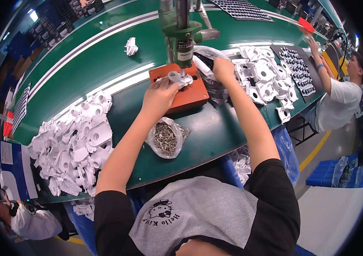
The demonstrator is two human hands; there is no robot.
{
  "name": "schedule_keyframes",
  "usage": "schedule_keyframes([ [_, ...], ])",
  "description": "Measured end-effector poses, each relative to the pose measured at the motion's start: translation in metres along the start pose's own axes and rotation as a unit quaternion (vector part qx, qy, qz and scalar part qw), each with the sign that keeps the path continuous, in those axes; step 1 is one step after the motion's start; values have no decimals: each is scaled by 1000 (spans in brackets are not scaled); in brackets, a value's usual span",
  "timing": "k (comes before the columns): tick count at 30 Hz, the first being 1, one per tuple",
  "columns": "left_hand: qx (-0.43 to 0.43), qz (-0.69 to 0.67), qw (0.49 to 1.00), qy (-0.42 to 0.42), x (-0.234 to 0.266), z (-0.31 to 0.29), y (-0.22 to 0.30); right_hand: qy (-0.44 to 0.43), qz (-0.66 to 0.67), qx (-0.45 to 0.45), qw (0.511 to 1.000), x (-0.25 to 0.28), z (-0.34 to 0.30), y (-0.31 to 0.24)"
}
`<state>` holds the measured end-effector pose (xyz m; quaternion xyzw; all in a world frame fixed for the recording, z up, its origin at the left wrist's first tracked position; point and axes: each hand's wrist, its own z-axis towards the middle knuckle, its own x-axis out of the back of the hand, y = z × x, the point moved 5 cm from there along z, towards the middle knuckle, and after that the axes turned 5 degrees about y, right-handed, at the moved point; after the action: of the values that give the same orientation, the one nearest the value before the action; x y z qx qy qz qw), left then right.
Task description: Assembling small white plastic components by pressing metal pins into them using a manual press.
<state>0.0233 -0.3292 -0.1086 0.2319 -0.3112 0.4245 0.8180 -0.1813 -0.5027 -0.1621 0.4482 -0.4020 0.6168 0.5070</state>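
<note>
My left hand [161,94] is closed on a white plastic part [174,77] with a round tube end. It holds the part on an orange block [190,99], beneath the spindle of a green press-like machine [185,36]. The tip of the spindle comes down at the part. To the right of the block, my right hand [224,70] is at a clear plastic bag [218,91] with dark contents. Its fingers are hidden from view there. A white elongated piece [203,65] lies by the bag, left of this hand.
Heaps of white plastic parts lie left [74,145] and right [262,72]. A bag of small screws [165,138] sits near the table edge. One white part [131,47] lies farther back. A dark tray [294,68] holds rows of small pieces. A co-worker [339,102] sits at right.
</note>
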Motion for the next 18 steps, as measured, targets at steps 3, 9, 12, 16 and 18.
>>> schedule_keyframes([
  [3, 6, 13, 999, -33, -6, -2, -3, 138, -17, 23, 990, 3, -6, 12],
  [9, 28, 7, 999, -37, -17, -17, -9, 185, 319, 76, 926, 40, -23, -2],
  [12, 65, -6, 998, -21, -12, -16, -1, -11, 568, 41, 822, 55, -47, -42],
  [16, 54, 16, 998, 17, -10, -17, 7, 43, 562, 137, 814, 48, -64, -72],
  [18, 49, -1, 999, 6, -11, -16, 1, 52, 503, 160, 848, 49, -68, -79],
])
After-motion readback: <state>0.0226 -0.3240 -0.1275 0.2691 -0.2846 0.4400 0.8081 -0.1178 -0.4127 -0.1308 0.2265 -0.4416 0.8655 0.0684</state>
